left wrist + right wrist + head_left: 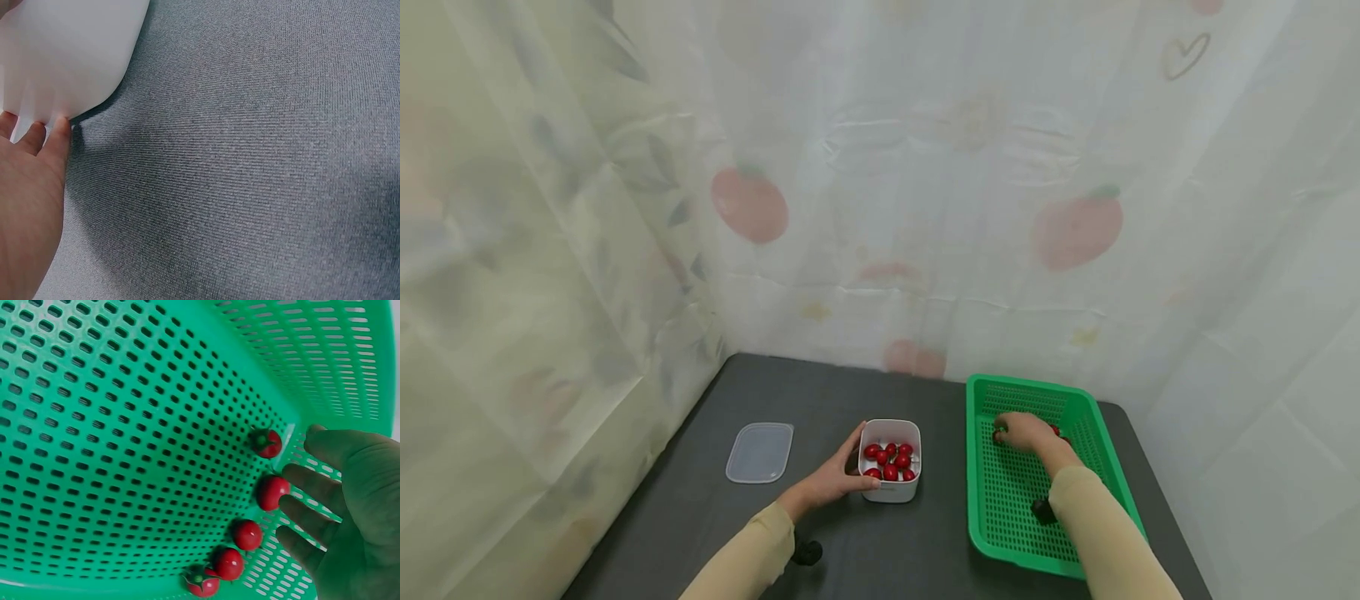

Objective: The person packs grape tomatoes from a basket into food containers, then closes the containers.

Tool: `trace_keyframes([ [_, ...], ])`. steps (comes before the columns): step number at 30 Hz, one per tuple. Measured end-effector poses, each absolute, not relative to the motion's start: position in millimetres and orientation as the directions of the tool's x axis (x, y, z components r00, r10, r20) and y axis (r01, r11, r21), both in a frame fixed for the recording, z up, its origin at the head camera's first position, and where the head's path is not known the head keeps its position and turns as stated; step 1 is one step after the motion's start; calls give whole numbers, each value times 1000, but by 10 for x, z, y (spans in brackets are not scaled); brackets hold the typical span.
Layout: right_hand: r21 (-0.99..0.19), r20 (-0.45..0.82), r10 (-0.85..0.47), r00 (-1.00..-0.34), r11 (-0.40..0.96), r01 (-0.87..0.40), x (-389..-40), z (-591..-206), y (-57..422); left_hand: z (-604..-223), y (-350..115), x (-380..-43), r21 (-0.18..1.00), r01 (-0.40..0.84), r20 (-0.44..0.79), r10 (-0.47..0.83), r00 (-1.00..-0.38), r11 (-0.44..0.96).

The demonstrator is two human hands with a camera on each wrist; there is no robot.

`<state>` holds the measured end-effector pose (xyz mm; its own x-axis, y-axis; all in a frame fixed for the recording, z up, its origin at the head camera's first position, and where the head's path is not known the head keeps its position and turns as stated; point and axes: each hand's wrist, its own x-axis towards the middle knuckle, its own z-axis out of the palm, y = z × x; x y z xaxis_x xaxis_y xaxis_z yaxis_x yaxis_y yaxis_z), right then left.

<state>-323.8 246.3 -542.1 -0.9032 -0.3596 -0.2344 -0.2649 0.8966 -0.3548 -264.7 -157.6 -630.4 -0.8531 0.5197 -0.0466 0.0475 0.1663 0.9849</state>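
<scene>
My left hand (833,481) grips a small white container (891,493) by its left side, thumb at the front and fingers toward the back. Several red cherry tomatoes (891,472) lie inside it. In the left wrist view, fingertips press the white wall (75,50). My right hand (1028,432) reaches down into a green perforated basket (973,475). The right wrist view shows its fingers (306,515) spread, with nothing grasped. They are beside a cherry tomato (272,492), and contact is unclear. Several more tomatoes (247,534) lie in a row along the basket wall, some with green stems.
A translucent lid (760,452) lies on the dark grey table (842,550), left of the container. The basket stands at the table's right side. Printed curtains (925,208) hang behind the table and at both sides.
</scene>
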Motion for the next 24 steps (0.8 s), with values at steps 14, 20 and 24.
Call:
trace_keyframes([
  [14,-313,-261,-363,-895,908,-277,-3216,-5556,2416,-6256,-1567,-2613,984,41,-56,519,-853,173],
  [20,-318,-283,-370,-885,907,-277,-3217,-5629,2444,-6256,-1566,-2607,985,43,-52,520,-852,169],
  [24,-326,-279,-374,-884,903,-279,-3218,-5650,2445,-6268,-1569,-2613,986,44,-48,523,-851,162],
])
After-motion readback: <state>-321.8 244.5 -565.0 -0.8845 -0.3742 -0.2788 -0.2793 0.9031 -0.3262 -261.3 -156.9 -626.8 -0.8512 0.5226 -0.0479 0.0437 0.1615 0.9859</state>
